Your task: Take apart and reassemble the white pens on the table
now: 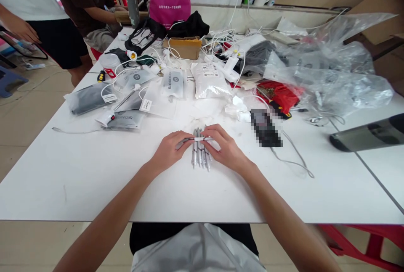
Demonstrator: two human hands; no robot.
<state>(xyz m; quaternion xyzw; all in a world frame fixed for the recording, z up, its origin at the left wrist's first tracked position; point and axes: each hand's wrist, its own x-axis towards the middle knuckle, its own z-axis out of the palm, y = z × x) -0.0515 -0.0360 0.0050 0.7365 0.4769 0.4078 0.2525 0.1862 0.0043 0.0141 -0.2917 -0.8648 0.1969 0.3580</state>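
Note:
A small bundle of several grey-white pens (200, 154) lies on the white table (94, 179) in front of me, tips toward me. A thin white band runs across the bundle near its far end. My left hand (169, 151) pinches the left end of that band, fingers closed. My right hand (222, 146) grips the band's right end and rests against the pens, fingers curled.
Behind the pens lie packaged cables and pouches (172, 85), a cardboard box (186, 47), red packaging (279, 95), crumpled clear plastic (334, 74) and a dark phone (267, 127) with a loose grey cable. Two people (47, 19) stand at the far left. A dark flat object (369, 135) lies at right.

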